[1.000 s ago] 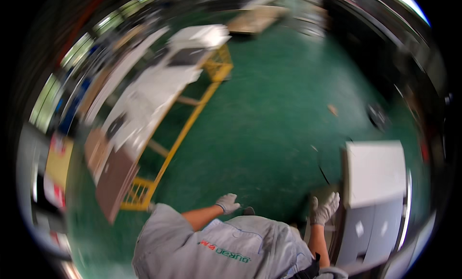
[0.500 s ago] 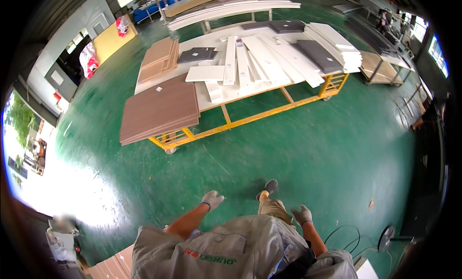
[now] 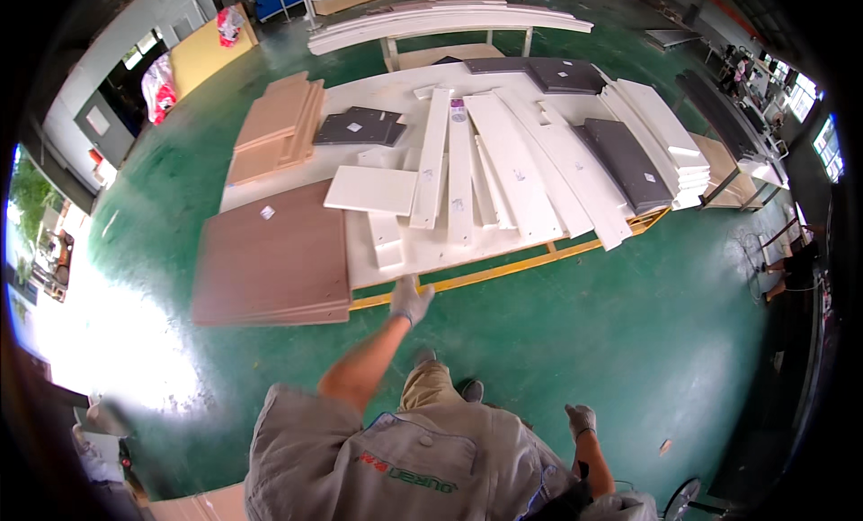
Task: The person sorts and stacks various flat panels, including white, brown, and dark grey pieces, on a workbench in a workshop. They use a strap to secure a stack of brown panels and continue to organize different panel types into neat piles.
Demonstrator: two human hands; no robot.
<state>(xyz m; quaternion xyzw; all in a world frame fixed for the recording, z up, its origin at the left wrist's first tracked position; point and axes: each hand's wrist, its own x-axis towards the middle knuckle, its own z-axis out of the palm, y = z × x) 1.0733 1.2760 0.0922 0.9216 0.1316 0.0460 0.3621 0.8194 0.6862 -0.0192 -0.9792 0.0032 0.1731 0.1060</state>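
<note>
My left hand (image 3: 411, 302), in a light glove, reaches forward with fingers stretched and thumb apart. It is beside the near edge of the loaded table, just below a short white block-like panel (image 3: 385, 238); whether it touches the edge I cannot tell. Left of it lies a stack of brown panels (image 3: 270, 260). A white rectangular panel (image 3: 370, 190) and several long white boards (image 3: 512, 175) fan out over the white tabletop board (image 3: 315, 172). My right hand (image 3: 581, 419), also gloved, hangs low at my right side, holding nothing, its fingers loosely bent and partly apart.
The table has a yellow frame (image 3: 503, 267). On it are light-brown panels (image 3: 274, 125), dark panels (image 3: 625, 161) and stacked white panels (image 3: 652, 130). Behind stands a rack of long white boards (image 3: 449, 25). A pedestal fan (image 3: 681, 500) is at the lower right.
I have stepped forward, so the table is closer. My left hand has stretched out to the table's near edge. My right hand has stayed low at my side.
</note>
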